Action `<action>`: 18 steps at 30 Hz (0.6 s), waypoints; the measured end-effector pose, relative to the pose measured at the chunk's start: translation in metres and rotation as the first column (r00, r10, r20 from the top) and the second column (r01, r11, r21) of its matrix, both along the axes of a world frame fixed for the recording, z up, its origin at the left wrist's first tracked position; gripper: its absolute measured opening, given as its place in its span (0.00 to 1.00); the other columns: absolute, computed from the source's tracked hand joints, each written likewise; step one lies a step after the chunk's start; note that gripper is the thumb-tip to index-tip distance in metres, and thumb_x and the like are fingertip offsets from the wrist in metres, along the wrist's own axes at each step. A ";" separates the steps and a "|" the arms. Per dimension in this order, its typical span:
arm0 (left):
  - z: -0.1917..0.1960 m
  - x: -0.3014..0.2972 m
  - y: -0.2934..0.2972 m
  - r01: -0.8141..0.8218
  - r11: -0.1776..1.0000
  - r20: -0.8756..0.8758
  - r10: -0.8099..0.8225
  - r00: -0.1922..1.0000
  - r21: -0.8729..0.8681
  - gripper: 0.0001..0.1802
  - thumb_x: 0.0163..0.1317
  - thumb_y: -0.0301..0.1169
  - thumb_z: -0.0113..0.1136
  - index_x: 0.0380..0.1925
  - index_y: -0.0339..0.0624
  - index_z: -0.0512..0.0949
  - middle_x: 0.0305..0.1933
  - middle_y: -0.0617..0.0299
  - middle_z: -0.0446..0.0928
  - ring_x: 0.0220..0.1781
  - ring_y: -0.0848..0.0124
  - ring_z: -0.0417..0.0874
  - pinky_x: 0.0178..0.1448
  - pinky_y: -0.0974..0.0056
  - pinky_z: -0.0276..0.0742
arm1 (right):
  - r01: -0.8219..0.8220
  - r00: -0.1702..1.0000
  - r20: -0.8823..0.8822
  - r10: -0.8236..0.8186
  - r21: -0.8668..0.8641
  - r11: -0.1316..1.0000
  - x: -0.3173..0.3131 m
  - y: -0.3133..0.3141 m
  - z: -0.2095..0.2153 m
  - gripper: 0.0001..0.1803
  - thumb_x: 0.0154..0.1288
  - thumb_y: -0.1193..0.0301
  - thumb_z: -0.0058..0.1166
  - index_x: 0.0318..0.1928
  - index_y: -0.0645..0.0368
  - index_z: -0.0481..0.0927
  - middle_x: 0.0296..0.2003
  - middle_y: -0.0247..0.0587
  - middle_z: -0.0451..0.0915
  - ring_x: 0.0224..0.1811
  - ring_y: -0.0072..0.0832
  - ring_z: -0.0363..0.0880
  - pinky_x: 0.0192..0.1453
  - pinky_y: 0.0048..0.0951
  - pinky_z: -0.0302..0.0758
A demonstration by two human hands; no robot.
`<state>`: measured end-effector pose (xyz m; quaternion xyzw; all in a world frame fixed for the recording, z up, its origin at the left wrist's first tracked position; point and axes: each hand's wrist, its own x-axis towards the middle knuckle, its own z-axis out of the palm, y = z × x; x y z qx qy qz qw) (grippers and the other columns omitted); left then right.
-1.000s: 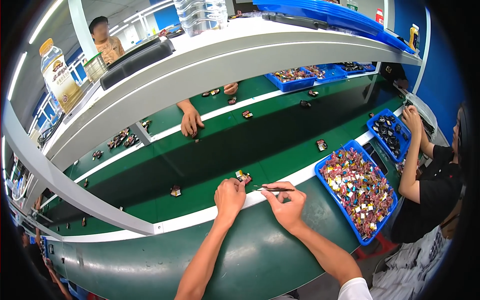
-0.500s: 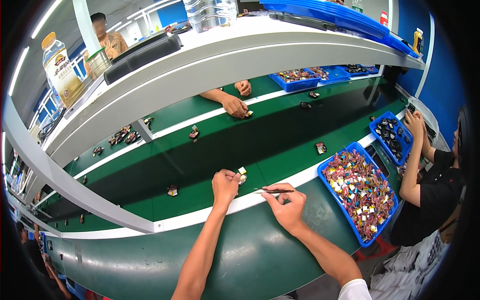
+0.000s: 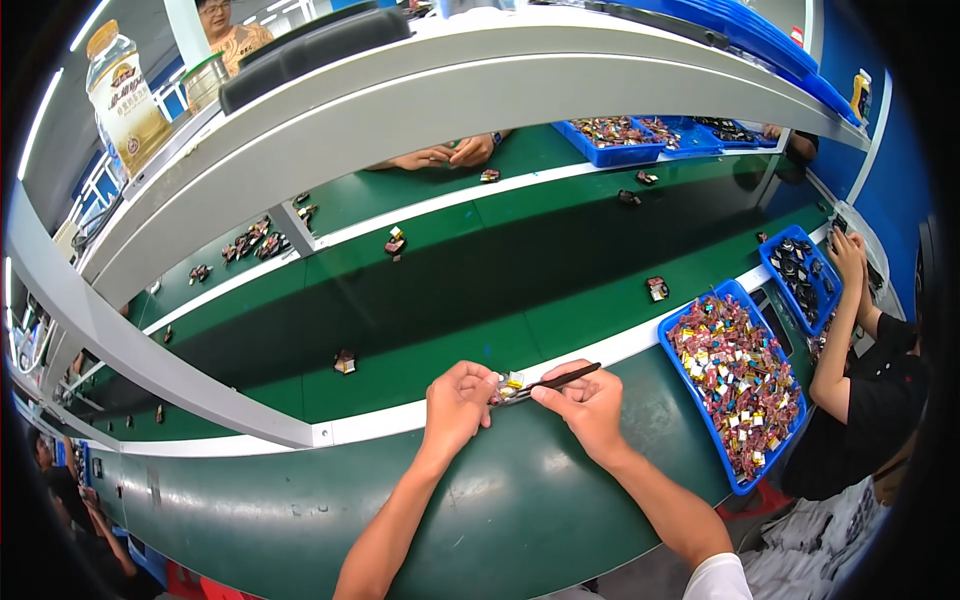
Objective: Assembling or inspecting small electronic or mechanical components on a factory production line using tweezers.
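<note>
My left hand [image 3: 455, 405] pinches a small electronic part [image 3: 510, 383] with white, yellow and reddish faces, just over the white rail of the belt. Dark tweezers [image 3: 572, 376] lie between the thumb and fingers of my right hand [image 3: 592, 408]. Their tips point left and meet the part or come very close to it; contact is too small to tell. The fingers partly cover the part's left side.
A blue tray [image 3: 742, 488] full of small wrapped parts stands right of my hands. Beyond it, a co-worker handles something dark near a second blue tray [image 3: 812, 328]. Scattered parts lie on the green belt [image 3: 560, 300]. A grey shelf [image 3: 480, 100] crosses above; another person's hands [image 3: 440, 155] are opposite.
My left hand has drawn the part off the belt toward me. The tweezers in my right hand have come up to it. The hands opposite have pulled back from the belt and come together.
</note>
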<state>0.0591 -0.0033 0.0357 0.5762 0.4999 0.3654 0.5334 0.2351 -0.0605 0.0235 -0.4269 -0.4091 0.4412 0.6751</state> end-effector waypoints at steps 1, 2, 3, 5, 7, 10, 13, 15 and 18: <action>0.000 0.000 -0.003 0.008 1.000 0.026 -0.008 1.000 0.004 0.09 0.71 0.29 0.58 0.37 0.32 0.78 0.24 0.63 0.79 0.15 0.80 0.73 0.15 0.73 0.60 | -0.007 1.000 0.001 0.007 -0.004 1.000 0.000 -0.001 -0.003 0.09 0.57 0.84 0.69 0.38 0.67 0.83 0.27 0.27 0.81 0.20 0.04 0.61 0.21 0.13 0.54; -0.001 -0.001 -0.004 0.027 1.000 0.040 -0.027 0.999 0.004 0.09 0.72 0.29 0.57 0.37 0.32 0.78 0.23 0.64 0.78 0.15 0.80 0.73 0.15 0.74 0.60 | -0.010 0.999 0.046 0.010 -0.010 1.000 0.001 -0.002 -0.006 0.09 0.57 0.84 0.69 0.38 0.67 0.83 0.26 0.27 0.81 0.20 0.04 0.60 0.21 0.13 0.54; 0.002 0.002 -0.006 0.020 1.000 0.043 -0.020 0.999 0.000 0.09 0.72 0.29 0.57 0.37 0.32 0.78 0.23 0.64 0.78 0.15 0.80 0.73 0.15 0.74 0.60 | -0.013 0.996 0.092 0.014 -0.015 1.000 0.003 -0.002 -0.007 0.09 0.57 0.84 0.69 0.37 0.67 0.83 0.26 0.27 0.81 0.20 0.04 0.60 0.21 0.13 0.54; 0.008 0.006 -0.008 0.008 1.000 0.063 -0.007 0.998 -0.022 0.09 0.71 0.28 0.59 0.36 0.31 0.79 0.24 0.61 0.81 0.16 0.79 0.74 0.20 0.72 0.65 | -0.006 0.992 0.128 0.007 -0.012 1.000 0.006 -0.002 -0.001 0.09 0.57 0.84 0.69 0.37 0.67 0.83 0.26 0.27 0.81 0.19 0.04 0.59 0.21 0.13 0.53; 0.010 0.005 -0.009 0.007 1.000 0.073 -0.005 0.997 -0.026 0.09 0.71 0.28 0.59 0.36 0.31 0.79 0.24 0.61 0.80 0.16 0.79 0.75 0.19 0.72 0.65 | 0.010 0.987 0.159 -0.009 -0.008 1.000 0.004 -0.003 0.002 0.09 0.57 0.84 0.69 0.37 0.67 0.83 0.26 0.26 0.81 0.19 0.04 0.59 0.21 0.13 0.53; 0.009 0.006 -0.009 -0.006 1.000 0.092 0.008 0.996 -0.021 0.09 0.71 0.29 0.59 0.36 0.31 0.79 0.24 0.61 0.80 0.16 0.78 0.76 0.17 0.72 0.64 | 0.044 0.971 0.238 -0.041 -0.009 0.999 0.004 -0.004 0.005 0.09 0.57 0.84 0.68 0.37 0.65 0.82 0.23 0.25 0.77 0.19 0.04 0.59 0.21 0.13 0.53; 0.008 0.008 -0.009 -0.025 1.000 0.109 0.026 0.994 -0.008 0.09 0.71 0.29 0.59 0.36 0.31 0.79 0.24 0.61 0.81 0.16 0.78 0.77 0.15 0.72 0.63 | 0.068 0.951 0.305 -0.057 -0.027 0.997 0.005 -0.004 0.008 0.09 0.57 0.84 0.69 0.37 0.65 0.82 0.21 0.23 0.76 0.18 0.04 0.59 0.21 0.14 0.52; 0.008 0.009 -0.010 -0.031 1.000 0.114 0.031 0.993 -0.003 0.09 0.71 0.29 0.59 0.36 0.31 0.79 0.24 0.61 0.81 0.16 0.78 0.77 0.15 0.72 0.63 | 0.088 0.934 0.350 -0.072 -0.030 0.996 0.004 -0.005 0.011 0.09 0.57 0.83 0.69 0.36 0.65 0.82 0.22 0.24 0.76 0.18 0.04 0.59 0.21 0.14 0.53; 0.008 0.011 -0.010 -0.042 0.999 0.117 0.041 0.992 0.005 0.09 0.71 0.29 0.58 0.36 0.31 0.79 0.24 0.61 0.81 0.16 0.78 0.77 0.15 0.72 0.64 | 0.091 0.934 0.348 -0.078 -0.021 0.996 0.006 -0.004 0.008 0.10 0.56 0.84 0.69 0.37 0.66 0.82 0.23 0.27 0.80 0.18 0.05 0.62 0.21 0.13 0.54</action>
